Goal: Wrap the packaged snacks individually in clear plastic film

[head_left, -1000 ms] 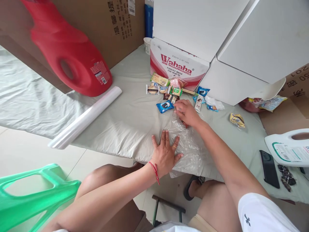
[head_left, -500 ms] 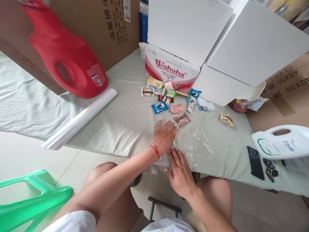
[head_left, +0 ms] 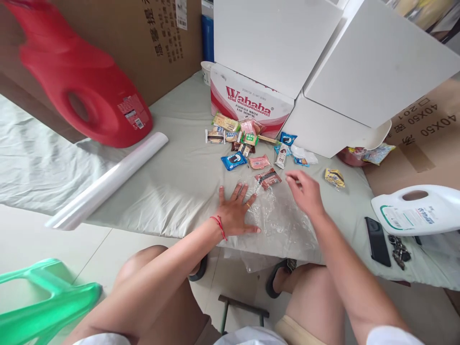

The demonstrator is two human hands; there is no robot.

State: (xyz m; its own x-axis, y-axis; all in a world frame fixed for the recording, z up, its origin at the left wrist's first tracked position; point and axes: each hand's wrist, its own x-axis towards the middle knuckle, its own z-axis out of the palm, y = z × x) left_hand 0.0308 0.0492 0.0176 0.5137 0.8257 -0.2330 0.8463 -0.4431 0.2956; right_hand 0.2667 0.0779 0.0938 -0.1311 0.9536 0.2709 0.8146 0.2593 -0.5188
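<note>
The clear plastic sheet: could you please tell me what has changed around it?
The right hand left the wrapped snacks, pressed the near edge, then lifted, empty. A dark red snack packet now lies on the clear plastic sheet. The left hand stayed flat on it.

The one head-worn camera looked forward and down from close above the knees, facing the table (head_left: 179, 177), with the left hand (head_left: 235, 213) mid-frame and the far left perhaps motion-blurred.
</note>
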